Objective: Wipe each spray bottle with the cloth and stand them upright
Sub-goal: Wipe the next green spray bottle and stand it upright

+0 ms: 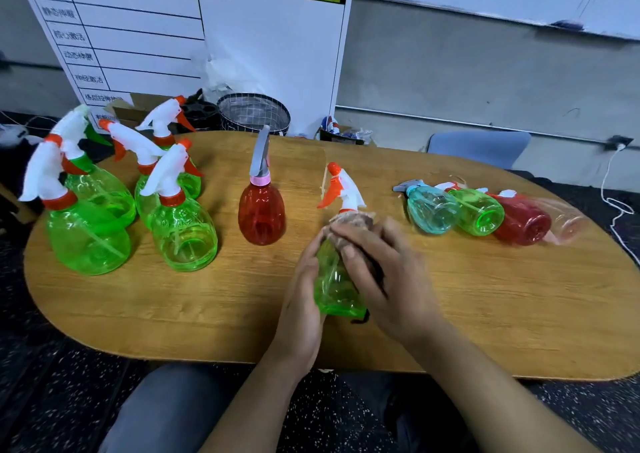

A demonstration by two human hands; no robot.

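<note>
Five green spray bottles (104, 203) are standing upright in a cluster at the left end of the wooden table (485, 314), and a red spray bottle (261, 215) is standing upright just to their right, so these six are reading as finished, though whether each was wiped cannot be told. Four bottles are lying on their sides in a row at the right end, bases toward the camera: a teal one (431, 211), a small green one (479, 213), a dark red one (523, 224) and a pale pink one (568, 224), each touching its neighbour; these are looking like the work left. In the middle, near the front edge, the person is working on the green bottle in hand (336, 286), with its white and orange trigger head pointing away. The left hand (304, 289) is cupping the bottle's side, fingers curved round it, while the right hand (388, 272) is pressing the brownish cloth (353, 218) against the shoulder and neck, fingers wrapped over it. By this count the job is looking a little over half done, with this bottle mid-wipe and not yet set upright.
</note>
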